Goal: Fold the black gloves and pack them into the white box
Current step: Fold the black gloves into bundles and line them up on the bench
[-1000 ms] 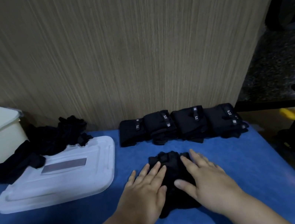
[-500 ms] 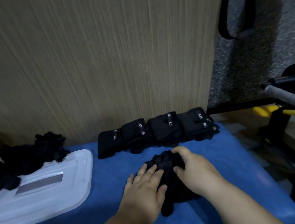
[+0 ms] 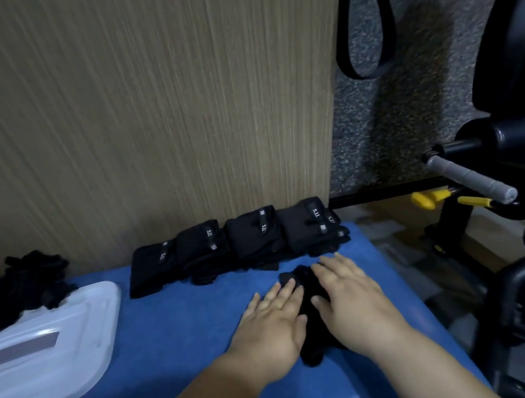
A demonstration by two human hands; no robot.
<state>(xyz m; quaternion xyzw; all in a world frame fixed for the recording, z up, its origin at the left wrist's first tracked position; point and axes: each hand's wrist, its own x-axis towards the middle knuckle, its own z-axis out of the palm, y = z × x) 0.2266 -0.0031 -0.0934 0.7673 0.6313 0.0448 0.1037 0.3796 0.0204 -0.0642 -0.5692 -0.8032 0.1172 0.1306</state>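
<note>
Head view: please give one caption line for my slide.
Left hand and right hand press a black glove on the blue bench, near folded gloves.

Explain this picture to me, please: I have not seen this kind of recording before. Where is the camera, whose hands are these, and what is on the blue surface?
There is no machine here: a person wears one camera on the head, looking forward and down, so the two arms entering from below are their own. The left hand and right hand lie flat, fingers straight, pressing a black glove onto the blue padded surface; nothing is gripped. Behind it, against the wood-grain panel, lies a row of folded gloves. To the left are a white lid and a loose pile of black gloves. The white box is out of view.
</note>
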